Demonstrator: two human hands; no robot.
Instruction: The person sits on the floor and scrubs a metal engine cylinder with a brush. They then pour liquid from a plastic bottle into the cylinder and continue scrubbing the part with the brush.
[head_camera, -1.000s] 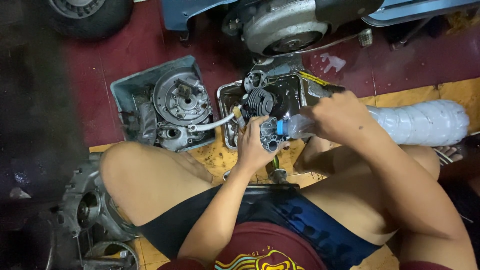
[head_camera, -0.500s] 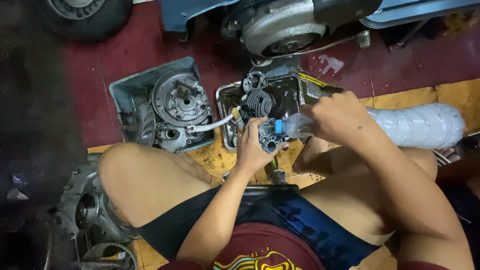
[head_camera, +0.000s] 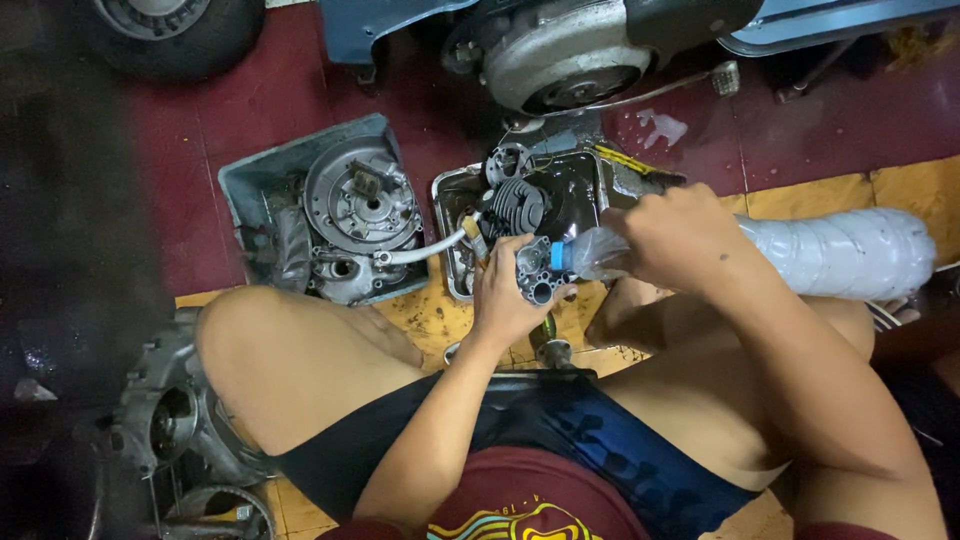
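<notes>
Little changed over the last second: left hand (head_camera: 510, 300) kept fingers clamped on metal part (head_camera: 537, 272) above tray (head_camera: 450, 225), right hand (head_camera: 680, 240) kept gripping bottle (head_camera: 840, 255), nozzle at the part.

The only camera sits on my head and looks almost straight down over my lap at the floor (head_camera: 330, 70) where I sit. It is close: my left hand (head_camera: 510, 300) and right hand (head_camera: 680, 240) fill the middle of the view. Beyond my hands lies the top edge, my knees frame the sides, and my shorts run along the bottom.
</notes>
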